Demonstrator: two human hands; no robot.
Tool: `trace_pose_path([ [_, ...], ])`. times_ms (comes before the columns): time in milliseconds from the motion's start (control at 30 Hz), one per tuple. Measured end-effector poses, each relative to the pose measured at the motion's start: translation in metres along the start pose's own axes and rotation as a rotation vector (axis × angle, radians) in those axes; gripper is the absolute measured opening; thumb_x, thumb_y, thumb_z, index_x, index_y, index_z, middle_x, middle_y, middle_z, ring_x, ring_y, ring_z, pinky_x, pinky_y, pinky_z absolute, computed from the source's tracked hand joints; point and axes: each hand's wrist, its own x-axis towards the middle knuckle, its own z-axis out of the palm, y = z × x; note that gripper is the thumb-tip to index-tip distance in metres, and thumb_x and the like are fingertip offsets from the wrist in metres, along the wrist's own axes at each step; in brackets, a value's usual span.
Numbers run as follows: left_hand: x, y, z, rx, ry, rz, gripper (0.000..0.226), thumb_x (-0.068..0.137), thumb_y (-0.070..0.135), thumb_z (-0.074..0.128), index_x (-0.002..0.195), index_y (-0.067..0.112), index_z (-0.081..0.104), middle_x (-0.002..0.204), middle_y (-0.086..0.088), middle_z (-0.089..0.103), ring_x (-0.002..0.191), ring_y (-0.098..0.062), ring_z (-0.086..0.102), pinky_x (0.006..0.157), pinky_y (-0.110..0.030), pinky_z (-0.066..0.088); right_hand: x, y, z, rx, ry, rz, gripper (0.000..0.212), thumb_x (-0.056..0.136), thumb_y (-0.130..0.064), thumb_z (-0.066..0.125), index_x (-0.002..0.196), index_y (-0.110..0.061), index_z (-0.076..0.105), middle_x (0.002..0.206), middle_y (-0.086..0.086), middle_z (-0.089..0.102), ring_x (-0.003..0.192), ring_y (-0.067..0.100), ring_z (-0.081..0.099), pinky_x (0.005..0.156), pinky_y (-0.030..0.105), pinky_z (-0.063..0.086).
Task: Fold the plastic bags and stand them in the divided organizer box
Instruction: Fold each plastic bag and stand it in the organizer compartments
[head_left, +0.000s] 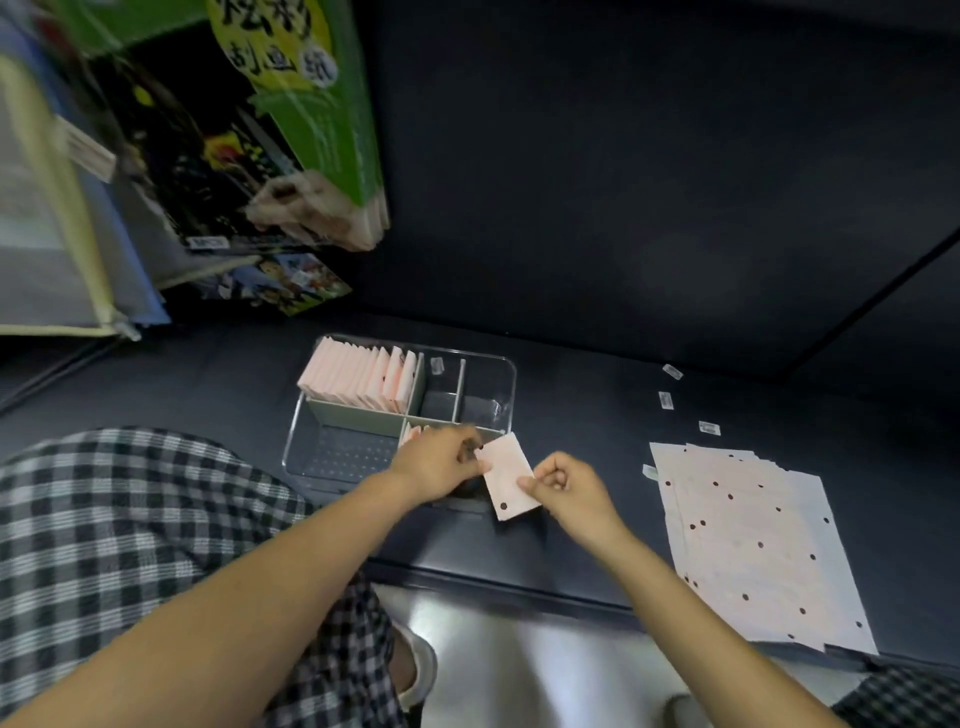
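Pale pink dotted flat plastic bags (753, 540) lie stacked on the dark desk (597, 395), right of the clear divided organizer box (506, 371) holding upright folded bags (358, 376). Left hand (439, 462) and right hand (563, 488) pinch one small folded pink bag (506, 480) beside the box's near corner.

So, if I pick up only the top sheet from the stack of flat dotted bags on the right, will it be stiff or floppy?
Probably floppy: the flat bags look thin, with their edges fanned unevenly. Likely very light, so one may slide or lift off with the next. The folded bag held by both hands keeps its shape, so folding seems to stiffen it.
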Motion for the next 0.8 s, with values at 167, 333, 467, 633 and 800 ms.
trace_pose_path([
  [167,-0.016,-0.036,0.002,0.412,0.129,-0.024,0.037,0.098,0.044,0.039,0.122,0.018,0.05,0.124,-0.009,0.044,0.116,-0.027,0.041,0.093,-0.039,0.041,0.005,-0.018,0.028,0.095,0.095,-0.005,0.021,0.083,-0.011,0.069,0.07,-0.015,0.054,0.065,0.0,0.055,0.06,0.011,0.047,0.061,0.023,0.038],
  [333,-0.016,-0.048,0.007,0.529,0.054,-0.03,0.046,0.097,0.055,0.027,0.126,0.032,0.054,0.132,-0.008,0.036,0.119,-0.026,0.033,0.097,-0.042,0.036,0.008,-0.021,0.039,0.11,0.141,0.012,0.021,0.082,-0.012,0.07,0.069,-0.016,0.054,0.065,0.0,0.055,0.059,0.012,0.048,0.063,0.03,0.041],
  [467,-0.02,-0.056,0.005,0.608,0.055,-0.002,0.049,0.095,0.059,0.028,0.119,0.031,0.061,0.132,-0.005,0.035,0.119,-0.026,0.031,0.094,-0.042,0.033,0.016,-0.026,0.052,0.011,0.144,0.004,0.022,0.081,-0.015,0.07,0.067,-0.019,0.053,0.065,-0.002,0.058,0.058,0.011,0.05,0.06,0.024,0.042],
  [633,-0.025,-0.062,0.002,0.661,0.117,0.086,0.04,0.095,0.052,0.038,0.115,0.027,0.062,0.131,-0.004,0.036,0.118,-0.025,0.031,0.094,-0.039,0.032,0.028,-0.039,0.073,-0.231,0.163,-0.033,0.03,0.079,-0.016,0.069,0.061,-0.025,0.047,0.059,-0.011,0.053,0.059,0.008,0.051,0.051,0.01,0.036],
  [800,-0.029,-0.064,0.001,0.59,0.131,0.061,0.038,0.096,0.048,0.04,0.119,0.025,0.06,0.128,-0.004,0.036,0.117,-0.024,0.032,0.094,-0.039,0.032,0.036,-0.042,0.095,-0.443,0.172,0.037,0.02,0.081,-0.016,0.06,0.067,-0.021,0.048,0.088,0.004,0.068,0.089,0.024,0.062,0.071,0.026,0.043],
])
